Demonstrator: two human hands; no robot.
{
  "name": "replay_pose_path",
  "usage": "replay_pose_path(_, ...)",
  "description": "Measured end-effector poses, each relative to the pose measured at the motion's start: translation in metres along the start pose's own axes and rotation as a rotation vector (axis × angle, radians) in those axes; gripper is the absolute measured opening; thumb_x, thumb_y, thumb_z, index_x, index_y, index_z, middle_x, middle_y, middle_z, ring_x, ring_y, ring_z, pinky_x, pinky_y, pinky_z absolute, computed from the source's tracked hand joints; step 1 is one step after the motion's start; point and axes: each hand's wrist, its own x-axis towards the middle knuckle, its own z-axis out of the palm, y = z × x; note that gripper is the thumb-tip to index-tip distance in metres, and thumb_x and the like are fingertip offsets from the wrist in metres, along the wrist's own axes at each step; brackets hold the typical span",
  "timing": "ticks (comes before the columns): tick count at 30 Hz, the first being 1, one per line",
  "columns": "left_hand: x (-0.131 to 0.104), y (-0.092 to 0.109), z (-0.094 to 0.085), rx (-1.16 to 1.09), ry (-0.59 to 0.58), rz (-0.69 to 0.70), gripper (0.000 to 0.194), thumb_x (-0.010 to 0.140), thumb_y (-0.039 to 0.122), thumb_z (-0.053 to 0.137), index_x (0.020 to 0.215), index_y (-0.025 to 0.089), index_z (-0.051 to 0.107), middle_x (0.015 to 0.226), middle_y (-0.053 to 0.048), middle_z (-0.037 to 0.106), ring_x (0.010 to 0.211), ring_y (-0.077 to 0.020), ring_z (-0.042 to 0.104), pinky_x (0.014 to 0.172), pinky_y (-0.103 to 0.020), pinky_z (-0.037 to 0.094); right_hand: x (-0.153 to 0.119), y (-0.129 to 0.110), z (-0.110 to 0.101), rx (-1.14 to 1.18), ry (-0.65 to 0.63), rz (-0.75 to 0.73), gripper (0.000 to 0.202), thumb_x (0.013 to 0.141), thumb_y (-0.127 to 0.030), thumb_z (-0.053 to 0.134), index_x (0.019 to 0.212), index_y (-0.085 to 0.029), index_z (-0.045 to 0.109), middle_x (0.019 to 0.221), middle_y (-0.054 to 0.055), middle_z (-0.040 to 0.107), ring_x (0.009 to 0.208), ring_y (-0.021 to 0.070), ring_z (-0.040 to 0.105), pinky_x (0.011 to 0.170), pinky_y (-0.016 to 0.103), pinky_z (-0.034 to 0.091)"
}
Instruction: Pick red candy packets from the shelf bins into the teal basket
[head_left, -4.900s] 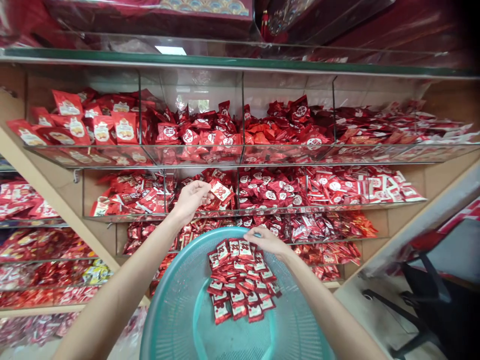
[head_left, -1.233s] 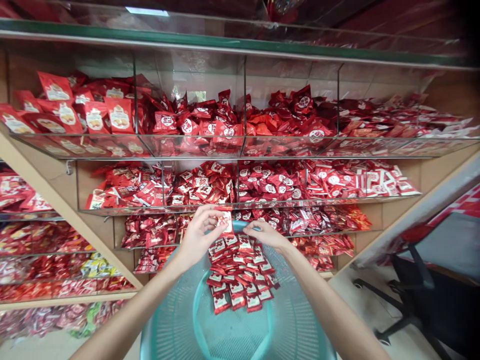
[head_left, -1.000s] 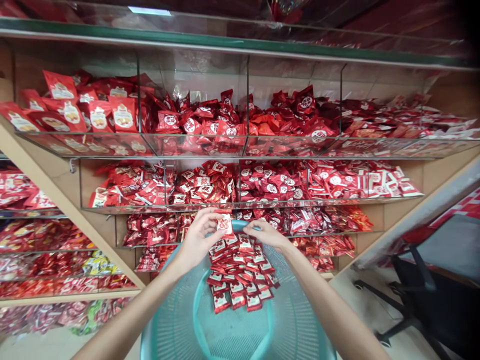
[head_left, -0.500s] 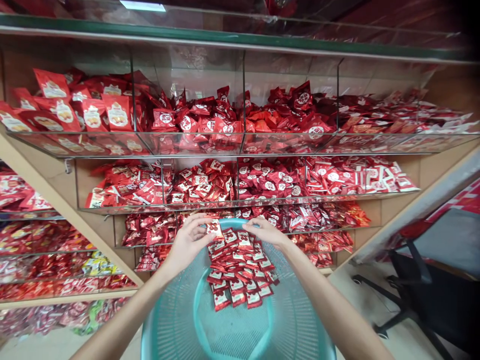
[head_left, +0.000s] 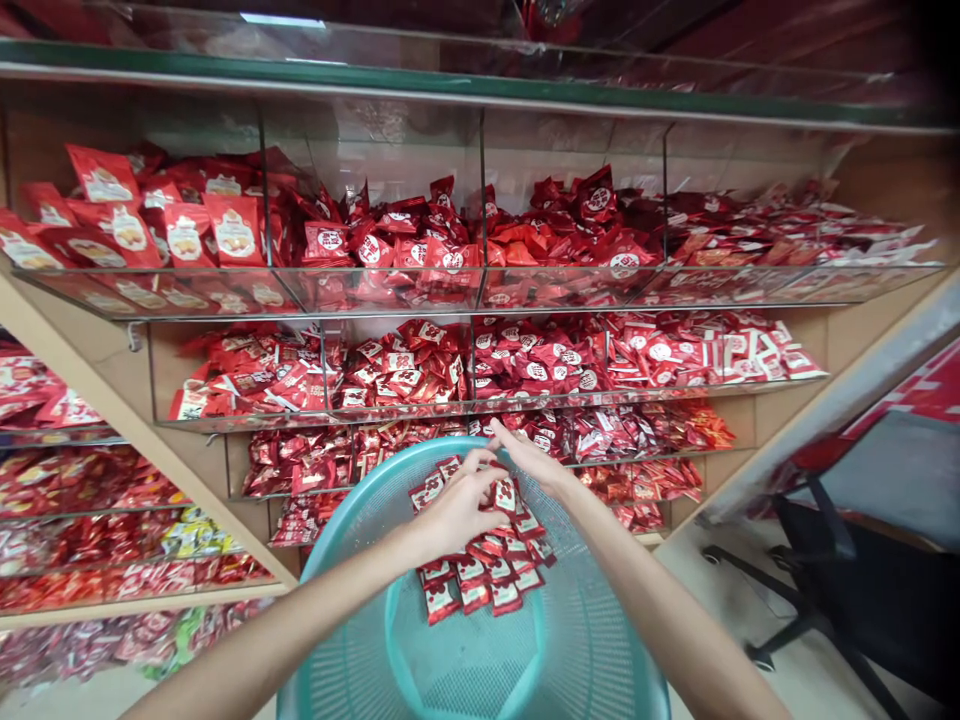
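Small red-and-white packets [head_left: 474,585] lie in overlapping rows inside a teal mesh basket [head_left: 349,510]. Over the upper part of these rows is my left hand [head_left: 466,505], its fingers curved around a packet at the top. My right hand [head_left: 529,462] is at the basket's far rim, fingers stretched out and pointing up and left, just beside my left fingertips. No packet shows in my right hand.
Glass-fronted shelves [head_left: 405,408] full of red packets rise behind the basket. More shelves with red and yellow packets [head_left: 196,532] stand at the left. A black chair [head_left: 862,590] is at the right.
My left hand has moved right and down from the rim, onto the packets. The packet it held at the rim no longer shows there. My right fingers have straightened and lifted off the rim.
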Motion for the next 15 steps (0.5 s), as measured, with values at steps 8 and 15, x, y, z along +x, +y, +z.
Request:
replay_pose_path(8, 0.013, 0.008, 0.021, 0.391, -0.155, 0.069, 0.028, 0.081, 0.025, 0.053, 0.108, 0.019, 0.052, 0.118, -0.009, 0.042, 0.096, -0.0212, 0.056, 0.080, -0.035, 0.051, -0.002, 0.002, -0.002, -0.015, 0.003, 0.043, 0.066, 0.077, -0.072, 0.031, 0.076, -0.019, 0.071, 0.098, 0.007, 0.067, 0.097, 0.0237, 0.055, 0.091, 0.034, 0.036)
replay_pose_path(15, 0.020, 0.009, 0.030, 0.601, -0.171, 0.118, 0.026, 0.082, 0.025, 0.051, 0.107, 0.017, 0.050, 0.112, -0.011, 0.048, 0.091, -0.0227, 0.057, 0.075, -0.035, 0.051, -0.001, 0.007, -0.001, -0.055, -0.010, 0.014, 0.067, 0.078, -0.072, 0.027, 0.075, -0.022, 0.071, 0.100, 0.005, 0.066, 0.100, 0.0239, 0.054, 0.093, 0.036, 0.035)
